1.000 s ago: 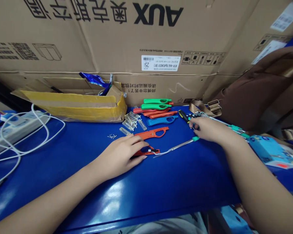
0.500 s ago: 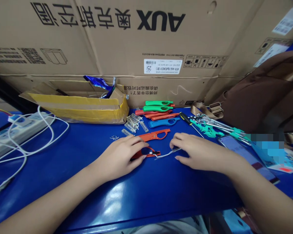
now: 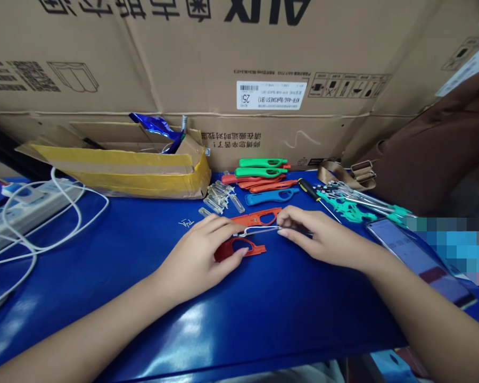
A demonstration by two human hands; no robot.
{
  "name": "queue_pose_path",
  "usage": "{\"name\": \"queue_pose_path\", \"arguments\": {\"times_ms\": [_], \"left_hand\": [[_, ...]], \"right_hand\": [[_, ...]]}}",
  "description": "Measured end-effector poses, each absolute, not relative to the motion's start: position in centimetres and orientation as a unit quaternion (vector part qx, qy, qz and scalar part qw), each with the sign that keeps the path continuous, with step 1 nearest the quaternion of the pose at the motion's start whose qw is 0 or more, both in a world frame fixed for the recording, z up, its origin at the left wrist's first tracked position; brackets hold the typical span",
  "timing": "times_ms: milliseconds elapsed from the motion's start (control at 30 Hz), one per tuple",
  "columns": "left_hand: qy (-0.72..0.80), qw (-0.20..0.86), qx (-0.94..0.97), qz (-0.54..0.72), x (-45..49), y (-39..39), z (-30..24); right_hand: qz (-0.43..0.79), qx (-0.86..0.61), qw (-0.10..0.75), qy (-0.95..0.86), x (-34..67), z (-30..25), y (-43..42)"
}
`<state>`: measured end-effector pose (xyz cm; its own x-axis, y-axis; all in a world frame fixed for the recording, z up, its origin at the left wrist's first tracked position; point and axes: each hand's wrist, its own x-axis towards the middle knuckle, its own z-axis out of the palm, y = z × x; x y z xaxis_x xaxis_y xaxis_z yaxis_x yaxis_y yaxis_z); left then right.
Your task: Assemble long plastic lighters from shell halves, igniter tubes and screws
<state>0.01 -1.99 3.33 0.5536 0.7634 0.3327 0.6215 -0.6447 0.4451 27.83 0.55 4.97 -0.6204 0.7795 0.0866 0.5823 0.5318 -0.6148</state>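
Note:
My left hand (image 3: 201,252) is closed around the handle end of an orange lighter shell half (image 3: 259,249), its thumb on the rim by the oval trigger hole. A thin white wire (image 3: 259,229) runs from beside my left fingertips to my right hand (image 3: 315,234). That hand pinches the wire where it meets a thin metal lighter tube (image 3: 308,233), mostly hidden by the fingers. Whether the left fingers also touch the wire's end, I cannot tell. A second orange shell half (image 3: 255,218) lies just beyond, partly behind the wire and hands.
Behind lie green lighter shells (image 3: 261,172), a blue shell (image 3: 272,196), clear fuel tanks (image 3: 219,196) and a screwdriver (image 3: 309,189). Metal tubes with green parts (image 3: 349,205) and a phone (image 3: 417,260) are at right. A taped cardboard box (image 3: 123,173) and power strip (image 3: 35,202) stand left.
My right hand has lifted the tube and wire slightly away from the near orange shell, whose front end now shows without them. The view has tilted down a little.

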Motion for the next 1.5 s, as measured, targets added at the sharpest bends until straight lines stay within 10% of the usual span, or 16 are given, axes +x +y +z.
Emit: {"name": "queue_pose_path", "arguments": {"times_ms": [1500], "left_hand": [[0.436,0.184,0.879,0.067,-1.7,-1.1,5.2]], "right_hand": [[0.096,-0.318,0.145,-0.932,26.9,2.3,0.5]]}}
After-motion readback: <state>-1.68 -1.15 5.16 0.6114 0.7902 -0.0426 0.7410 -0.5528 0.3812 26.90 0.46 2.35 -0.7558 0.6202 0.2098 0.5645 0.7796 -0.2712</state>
